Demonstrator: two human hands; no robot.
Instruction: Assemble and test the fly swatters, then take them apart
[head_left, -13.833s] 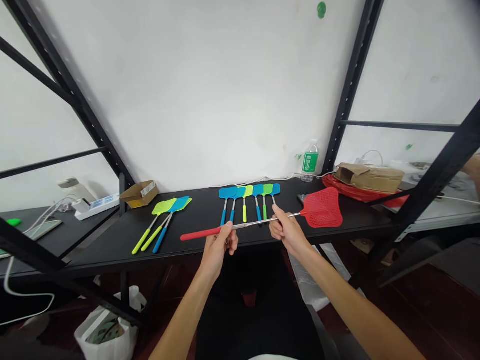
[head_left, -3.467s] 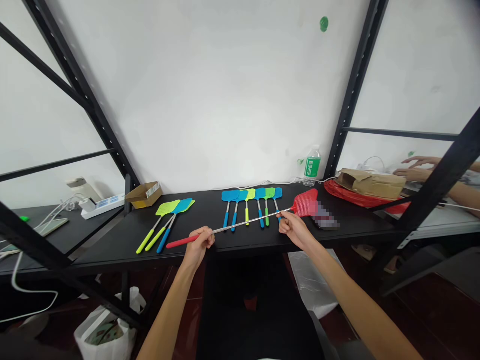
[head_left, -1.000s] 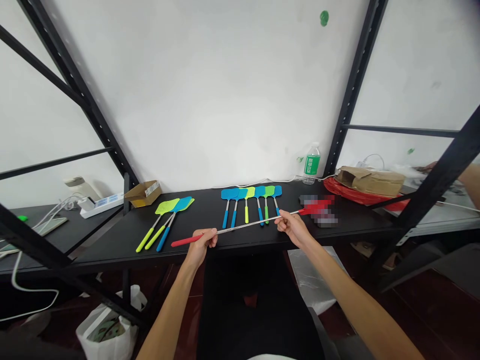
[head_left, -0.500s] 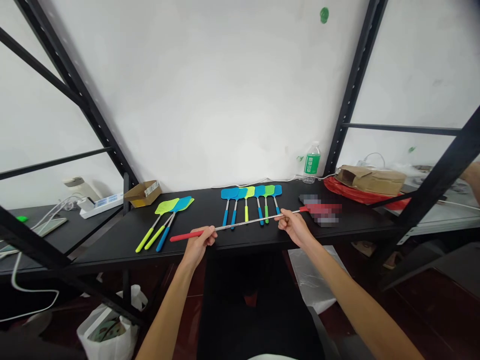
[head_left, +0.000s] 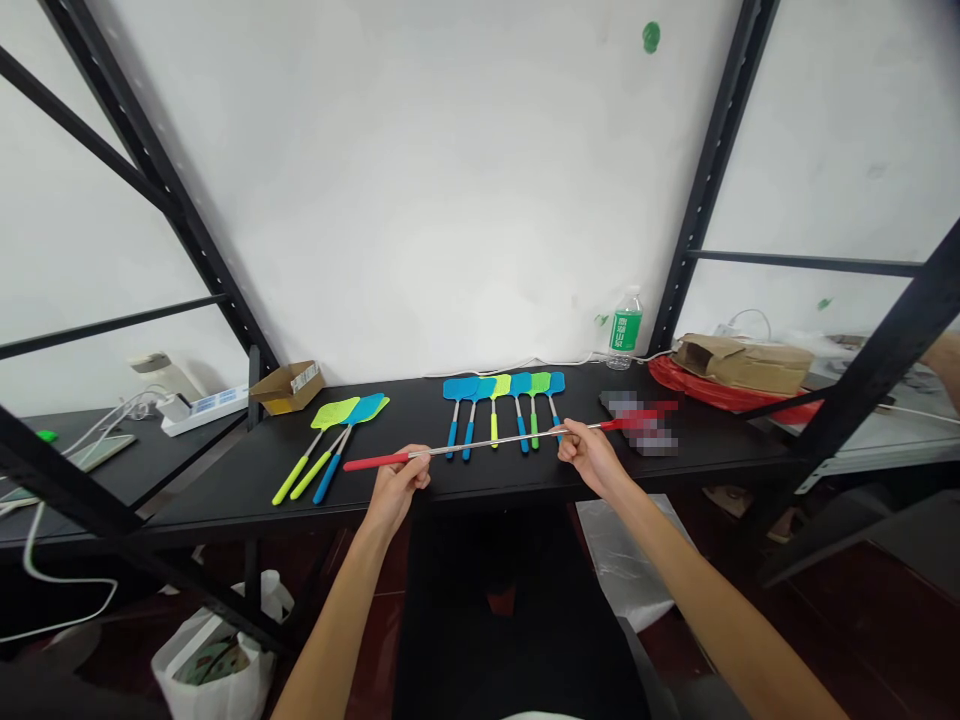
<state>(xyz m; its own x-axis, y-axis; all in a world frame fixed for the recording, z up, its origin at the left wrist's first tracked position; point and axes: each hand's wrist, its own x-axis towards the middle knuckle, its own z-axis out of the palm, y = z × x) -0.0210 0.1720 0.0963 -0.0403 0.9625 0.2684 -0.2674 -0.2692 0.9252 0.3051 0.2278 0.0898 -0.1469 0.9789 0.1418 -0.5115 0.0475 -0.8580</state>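
Note:
A red fly swatter with a thin metal shaft stretches sideways between my hands, above the front of the black table. My left hand is closed round it where the red grip meets the shaft. Near the red head end, my right hand pinches the shaft. The head lies over a blurred patch at the right. Behind the shaft, a row of blue, yellow and green fly swatters lies with heads overlapping. To the left rest two yellow-green swatters and a blue swatter.
An open cardboard box stands at the table's left rear, beside a white power strip. A water bottle is against the wall. At right, a brown carton sits on red plastic. Black shelf posts frame both sides.
The red swatter has tilted slightly: its grip end has risen a little. Both hands keep their hold, and the swatters on the table have not moved.

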